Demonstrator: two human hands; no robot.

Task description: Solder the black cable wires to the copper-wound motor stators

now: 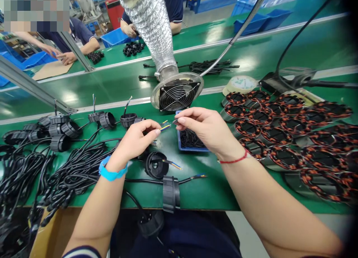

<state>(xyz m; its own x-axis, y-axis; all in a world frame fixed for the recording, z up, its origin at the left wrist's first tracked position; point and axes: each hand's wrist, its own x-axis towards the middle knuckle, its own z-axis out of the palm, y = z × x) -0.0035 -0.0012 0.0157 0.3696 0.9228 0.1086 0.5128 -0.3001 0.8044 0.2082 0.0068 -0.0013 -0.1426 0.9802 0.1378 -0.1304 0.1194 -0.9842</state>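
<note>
My left hand (pixel 137 139) is closed in a pinch on thin insulated wires (pixel 166 126), blue and yellow-green, whose ends point right. Facing it, my right hand (pixel 207 129) pinches small dark pieces (pixel 175 120) that look like short tubes; a narrow gap separates them from the wire ends. Below the right hand is a blue tray (pixel 192 149) full of short black tubes (pixel 190 138). Under my left hand, a black round cap (pixel 156 165) lies with bare-tipped wires coming out of it. Nearer me, a black ribbed collar (pixel 171 194) sits around a cable.
Black cables (pixel 81 168) and caps pile up on the left. Wound stator rings (pixel 276 135) fill the right side. A fan (pixel 179 96) on a silver duct (pixel 156 30) stands ahead of my hands. Tape (pixel 241 83) lies behind the rings. Co-workers' hands (pixel 67 57) are across the bench.
</note>
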